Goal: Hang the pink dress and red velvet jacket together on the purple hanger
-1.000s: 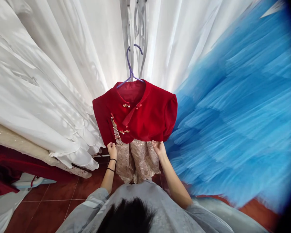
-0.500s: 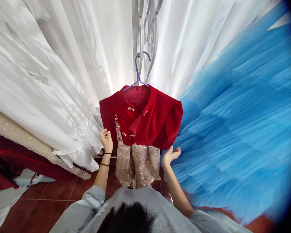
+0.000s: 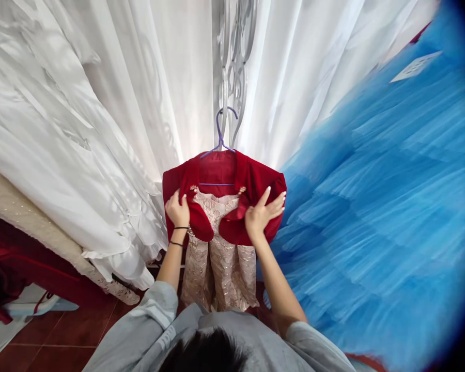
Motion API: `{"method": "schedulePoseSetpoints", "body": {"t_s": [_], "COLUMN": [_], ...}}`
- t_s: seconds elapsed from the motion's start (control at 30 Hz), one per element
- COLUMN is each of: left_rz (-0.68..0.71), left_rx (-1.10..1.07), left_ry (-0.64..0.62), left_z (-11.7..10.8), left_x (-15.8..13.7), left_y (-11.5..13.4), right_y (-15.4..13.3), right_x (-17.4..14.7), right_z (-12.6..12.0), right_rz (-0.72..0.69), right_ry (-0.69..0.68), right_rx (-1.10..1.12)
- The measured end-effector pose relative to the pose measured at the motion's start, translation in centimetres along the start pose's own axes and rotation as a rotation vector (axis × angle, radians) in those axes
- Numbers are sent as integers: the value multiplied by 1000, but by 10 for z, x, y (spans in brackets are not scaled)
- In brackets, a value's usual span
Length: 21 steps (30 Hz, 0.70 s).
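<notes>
A short red velvet jacket [image 3: 258,173] hangs on a purple hanger [image 3: 219,135], its two front panels spread apart. Between them shows a pale pink-gold patterned dress [image 3: 217,206] beneath. My left hand [image 3: 178,211], with two dark bands at the wrist, has its fingers curled at the jacket's left front panel. Against the right front panel lies my right hand [image 3: 260,213], fingers spread. Small gold ornaments sit on the panel edges near the collar. My left hand partly covers a beaded trim on the left side.
The hanger hooks onto a white scrollwork metal stand [image 3: 232,62]. White curtains and gowns [image 3: 81,155] fill the left and back. A large blue tulle skirt [image 3: 380,196] spreads along the right. Red floor tiles [image 3: 67,333] show at lower left, near dark red cloth [image 3: 46,263].
Both hands have risen from the jacket's lower sides onto its front panels. The overlapped front has opened outward, exposing the dress's top. The view has shifted, so the jacket appears slightly lower.
</notes>
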<state>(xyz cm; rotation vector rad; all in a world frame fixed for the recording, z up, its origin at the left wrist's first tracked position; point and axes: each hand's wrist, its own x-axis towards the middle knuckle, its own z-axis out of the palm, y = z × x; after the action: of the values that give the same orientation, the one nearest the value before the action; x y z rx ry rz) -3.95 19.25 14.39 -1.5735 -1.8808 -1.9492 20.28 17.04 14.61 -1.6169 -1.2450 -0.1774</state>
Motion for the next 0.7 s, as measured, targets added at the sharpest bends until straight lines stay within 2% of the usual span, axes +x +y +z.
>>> {"method": "schedulePoseSetpoints", "body": {"t_s": [0.07,0.17,0.23,0.3,0.33,0.43,0.5,0.53,0.6,0.7], "left_rz": [57,165,230,208,122,-252,-405,-424,-390,-151], "left_rx": [38,70,10,-151,-260,-523,-630,-682,-781,-722], "left_ry": [82,219,209,69,-37,-295,-343,-346,-348,-417], "left_z": [-33,-67,-67,-50,-39,-10,-6,-8,-19,-36], "left_x": [32,98,142,174,182,174,152,141,124,114], "left_y": [-12,-8,0,4,3,-8,-17,-21,-22,-14], "right_y": [32,61,63,57,53,47,50,52,55,49], "right_x": [35,109,161,202,215,218,202,193,176,162], "right_z": [-22,-47,-48,-35,-26,-5,-9,-17,-39,-66], "right_rz": [-51,-99,-161,-176,-126,109,176,164,54,-198], "right_ry": [68,231,292,170,50,-315,-463,-521,-623,-698], "right_rx": [6,71,185,355,443,663,835,918,995,815]}}
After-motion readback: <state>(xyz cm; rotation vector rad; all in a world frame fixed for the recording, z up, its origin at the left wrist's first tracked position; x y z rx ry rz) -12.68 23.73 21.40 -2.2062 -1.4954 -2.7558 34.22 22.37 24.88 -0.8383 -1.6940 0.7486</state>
